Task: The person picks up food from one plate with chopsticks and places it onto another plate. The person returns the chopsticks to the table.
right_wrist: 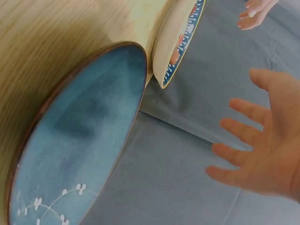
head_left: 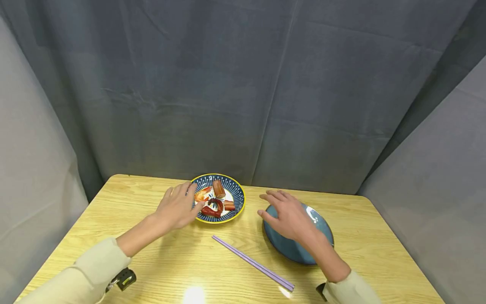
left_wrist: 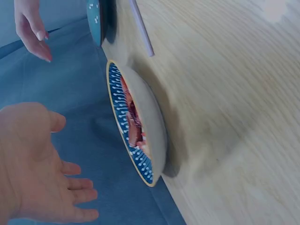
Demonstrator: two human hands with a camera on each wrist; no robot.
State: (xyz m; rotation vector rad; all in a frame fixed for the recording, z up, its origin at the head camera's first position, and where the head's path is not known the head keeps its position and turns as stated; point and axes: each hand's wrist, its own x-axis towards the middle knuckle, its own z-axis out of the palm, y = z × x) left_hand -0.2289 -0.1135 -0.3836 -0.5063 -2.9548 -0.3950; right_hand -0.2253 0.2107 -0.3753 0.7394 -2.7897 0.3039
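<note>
My left hand (head_left: 177, 207), fingers spread and holding nothing, hovers at the left side of a patterned blue-and-white bowl (head_left: 240, 195) with a yellow rim. Several reddish-brown food pieces (head_left: 219, 189) lie inside it, looking like meat. In the left wrist view the left hand (left_wrist: 44, 168) is apart from the bowl (left_wrist: 152, 126). Over a blue plate (head_left: 292, 250) my right hand (head_left: 290, 215) hangs with loosely extended fingers, also holding nothing. The right wrist view shows air between the right hand (right_wrist: 262, 136) and the plate (right_wrist: 89, 122), which carries a white sprig pattern.
A pair of lilac chopsticks (head_left: 252, 262) lies slantwise on the wooden table (head_left: 152, 270) between and in front of the two dishes. Grey curtains (head_left: 228, 93) hang just behind the table's back edge, with pale curtains on both sides.
</note>
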